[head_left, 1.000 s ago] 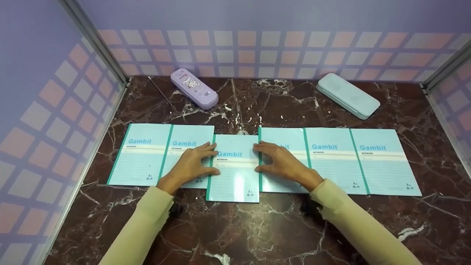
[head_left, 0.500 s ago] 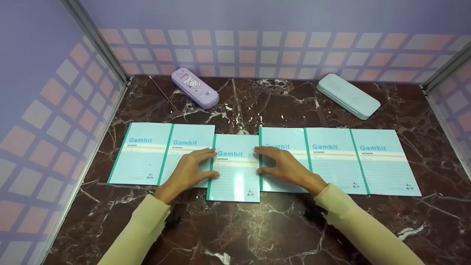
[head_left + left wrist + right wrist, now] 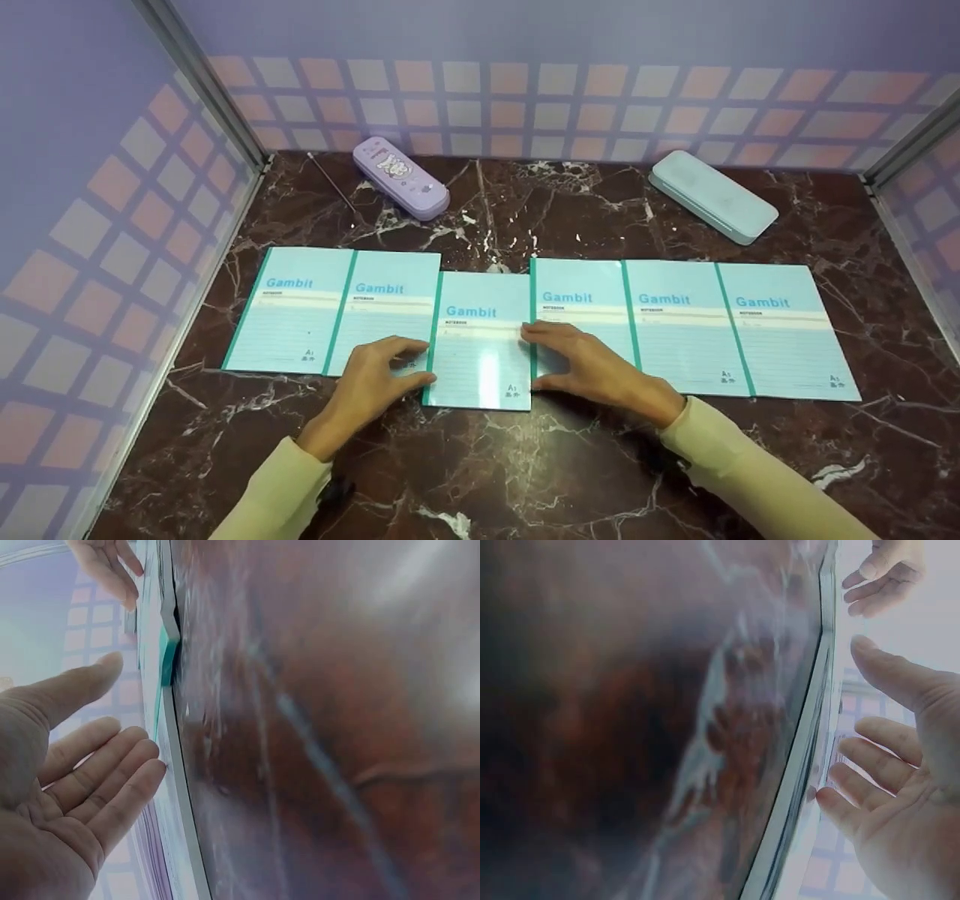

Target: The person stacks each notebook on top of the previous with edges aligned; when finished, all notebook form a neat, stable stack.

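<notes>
A mint-green notebook point(image 3: 484, 360) with a dark green spine lies in the middle of a row, nearer the person than its neighbours. Beside its spine is my left hand point(image 3: 371, 375), thumb and fingers spread, over the lower part of the adjoining notebook point(image 3: 390, 274). My right hand point(image 3: 589, 364) hovers with spread fingers by the opposite edge, above another notebook point(image 3: 577, 277). Both palms face inward in the wrist views and neither hand holds anything. In the left wrist view, a step in the notebooks' edges point(image 3: 169, 656) shows near the thumb.
Two further notebooks point(image 3: 671, 281) point(image 3: 769, 281) continue the row rightward, and one point(image 3: 300, 270) ends it at left. Behind lie a purple pencil case point(image 3: 401, 178), a thin stick point(image 3: 330, 181) and a pale green case point(image 3: 712, 196). Tiled partitions point(image 3: 502, 112) enclose the dark marble table point(image 3: 480, 480).
Both hands have slid down toward the person along the middle notebook's sides, the left also drawing slightly away from its spine. The notebooks keep their arrangement.
</notes>
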The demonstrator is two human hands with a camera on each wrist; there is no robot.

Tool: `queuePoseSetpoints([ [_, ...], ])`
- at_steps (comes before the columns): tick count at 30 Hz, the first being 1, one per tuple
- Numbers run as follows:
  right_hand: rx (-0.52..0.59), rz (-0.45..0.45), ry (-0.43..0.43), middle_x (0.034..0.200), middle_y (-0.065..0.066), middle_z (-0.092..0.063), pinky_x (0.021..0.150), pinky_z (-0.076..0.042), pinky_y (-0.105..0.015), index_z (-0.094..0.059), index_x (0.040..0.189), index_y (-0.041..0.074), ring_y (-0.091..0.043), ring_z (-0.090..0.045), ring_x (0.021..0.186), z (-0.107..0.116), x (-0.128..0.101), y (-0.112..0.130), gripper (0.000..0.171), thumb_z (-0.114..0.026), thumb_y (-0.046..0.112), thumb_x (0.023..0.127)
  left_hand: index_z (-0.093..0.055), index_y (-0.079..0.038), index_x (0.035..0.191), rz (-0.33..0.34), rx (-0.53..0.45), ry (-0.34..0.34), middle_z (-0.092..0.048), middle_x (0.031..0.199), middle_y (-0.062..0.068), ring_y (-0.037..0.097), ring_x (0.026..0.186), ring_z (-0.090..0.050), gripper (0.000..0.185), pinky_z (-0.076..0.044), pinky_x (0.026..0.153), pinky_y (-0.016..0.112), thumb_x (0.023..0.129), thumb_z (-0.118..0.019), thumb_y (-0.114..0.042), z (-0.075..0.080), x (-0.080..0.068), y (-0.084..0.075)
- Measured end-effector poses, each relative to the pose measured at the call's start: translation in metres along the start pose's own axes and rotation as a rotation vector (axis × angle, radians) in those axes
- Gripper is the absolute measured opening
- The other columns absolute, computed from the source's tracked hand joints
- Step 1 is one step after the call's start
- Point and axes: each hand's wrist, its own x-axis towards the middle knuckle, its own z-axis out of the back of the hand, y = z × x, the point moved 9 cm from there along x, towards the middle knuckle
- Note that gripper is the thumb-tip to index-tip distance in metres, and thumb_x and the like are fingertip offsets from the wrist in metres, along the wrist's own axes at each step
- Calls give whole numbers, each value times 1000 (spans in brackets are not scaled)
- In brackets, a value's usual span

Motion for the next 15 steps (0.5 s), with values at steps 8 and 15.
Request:
queuePoseSetpoints([
  [8, -41, 22, 29, 160, -22, -48, 125, -29, -56, -56, 149, -5, -42, -40, 150, -9, -2, 6, 77, -89, 26, 87, -80, -5, 107, 35, -2, -33, -77, 99, 7, 25, 86, -77, 29, -65, 78, 40, 82, -93, -12, 1, -17, -2],
  [15, -58, 29, 40, 159, -22, -47, 124, -29, -60, -56, 149, -6, -44, -40, 149, -13, -2, 5, 79, -89, 29, 87, -79, -3, 98, 42, 8, -54, -77, 89, 7, 22, 76, -75, 25, -65, 69, 34, 80, -95, -9, -1, -24, -4],
])
